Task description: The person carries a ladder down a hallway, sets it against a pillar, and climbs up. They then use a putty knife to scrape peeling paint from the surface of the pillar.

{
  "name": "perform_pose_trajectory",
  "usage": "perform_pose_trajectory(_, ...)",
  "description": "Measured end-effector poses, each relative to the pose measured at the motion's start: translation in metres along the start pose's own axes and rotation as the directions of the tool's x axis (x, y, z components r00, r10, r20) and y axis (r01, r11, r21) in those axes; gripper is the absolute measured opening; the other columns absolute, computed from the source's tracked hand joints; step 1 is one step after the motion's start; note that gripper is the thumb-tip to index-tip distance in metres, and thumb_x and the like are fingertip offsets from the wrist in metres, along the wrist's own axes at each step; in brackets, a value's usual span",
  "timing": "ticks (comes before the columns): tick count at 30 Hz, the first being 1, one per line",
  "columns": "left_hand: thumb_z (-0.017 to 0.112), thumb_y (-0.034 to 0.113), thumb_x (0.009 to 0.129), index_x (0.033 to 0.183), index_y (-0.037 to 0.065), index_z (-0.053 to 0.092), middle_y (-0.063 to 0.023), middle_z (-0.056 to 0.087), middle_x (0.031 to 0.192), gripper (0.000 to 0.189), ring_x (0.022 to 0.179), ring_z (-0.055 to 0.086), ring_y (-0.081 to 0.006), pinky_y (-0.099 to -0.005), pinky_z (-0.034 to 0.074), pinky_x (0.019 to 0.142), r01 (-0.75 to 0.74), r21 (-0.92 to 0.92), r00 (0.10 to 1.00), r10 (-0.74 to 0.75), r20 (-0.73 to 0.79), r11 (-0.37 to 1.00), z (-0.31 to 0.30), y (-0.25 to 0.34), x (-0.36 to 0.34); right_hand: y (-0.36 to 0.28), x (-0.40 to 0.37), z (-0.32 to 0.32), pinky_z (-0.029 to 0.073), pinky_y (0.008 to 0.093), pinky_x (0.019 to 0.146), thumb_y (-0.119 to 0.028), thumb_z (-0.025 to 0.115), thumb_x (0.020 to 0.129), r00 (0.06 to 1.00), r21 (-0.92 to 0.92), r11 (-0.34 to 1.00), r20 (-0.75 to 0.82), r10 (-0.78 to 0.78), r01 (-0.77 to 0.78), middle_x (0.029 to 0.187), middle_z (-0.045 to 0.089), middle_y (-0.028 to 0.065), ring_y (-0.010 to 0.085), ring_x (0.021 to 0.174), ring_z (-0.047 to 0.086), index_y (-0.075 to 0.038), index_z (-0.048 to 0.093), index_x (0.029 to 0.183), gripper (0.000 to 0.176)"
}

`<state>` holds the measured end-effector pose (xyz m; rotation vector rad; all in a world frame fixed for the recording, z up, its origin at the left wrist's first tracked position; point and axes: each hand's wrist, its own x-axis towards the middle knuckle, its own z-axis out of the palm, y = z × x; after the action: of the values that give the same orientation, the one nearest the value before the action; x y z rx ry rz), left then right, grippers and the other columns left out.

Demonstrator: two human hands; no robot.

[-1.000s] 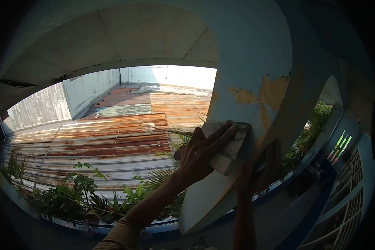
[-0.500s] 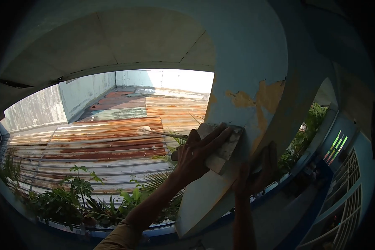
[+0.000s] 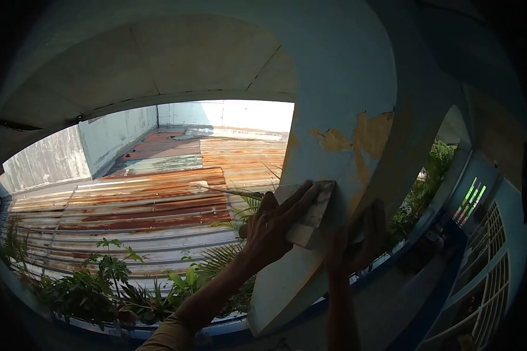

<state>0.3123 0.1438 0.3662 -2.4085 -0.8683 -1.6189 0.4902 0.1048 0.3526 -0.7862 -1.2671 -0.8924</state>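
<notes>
My left hand (image 3: pixel 269 231) is closed on a broad, flat scraper (image 3: pixel 316 213) with a pale, smeared plate. Its fingers lie along the plate, which rests against the light blue pillar (image 3: pixel 339 76). A dark handle end shows beside the wrist. To the right, my right hand (image 3: pixel 348 254) is in deep shade by the pillar's edge, thumb up and fingers curled. A dark, flat shape shows at its fingers, too dim to name. Above both hands, the pillar has peeled yellowish patches (image 3: pixel 373 134).
Behind the pillar lies a rusty corrugated metal roof (image 3: pixel 158 196), with green plants (image 3: pixel 111 272) along its near side. Pale walls (image 3: pixel 114 140) stand beyond it. At the right are a white metal grille (image 3: pixel 486 281) and a shaded floor.
The view has shifted slightly, with the pillar a little further left. My left hand and the scraper have slid slightly down the pillar. My right hand has turned a little at the edge.
</notes>
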Motion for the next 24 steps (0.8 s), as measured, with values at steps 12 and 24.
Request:
perform_pose_trajectory(12,0.080,0.012,0.077,0.151,0.021,0.054,-0.0038,0.061,0.147,0.079,0.079,0.060,-0.0282,-0.0351,0.050,0.077,0.002,-0.043,1.000,-0.003,-0.017,0.999,-0.005,-0.003,0.020,-0.001,-0.001,0.000,0.045,0.0563,0.110,-0.031,0.064,0.098,1.000,-0.010,1.000,-0.023,0.021,-0.021,0.139,0.059,0.0272,0.0456,0.131,0.055,0.007,0.058,0.133,0.052)
perform_pose_trajectory(24,0.081,0.010,0.073,0.156,0.027,0.047,0.0013,0.057,0.153,0.092,0.083,0.053,-0.0292,-0.0365,0.054,0.074,0.154,0.024,0.988,-0.154,-0.009,0.988,0.007,0.017,0.016,-0.001,-0.003,0.000,0.047,0.0538,0.109,-0.035,0.065,0.100,0.998,-0.033,0.998,-0.036,0.054,-0.055,0.139,0.059,0.0269,0.0418,0.131,0.056,0.006,0.059,0.134,0.054)
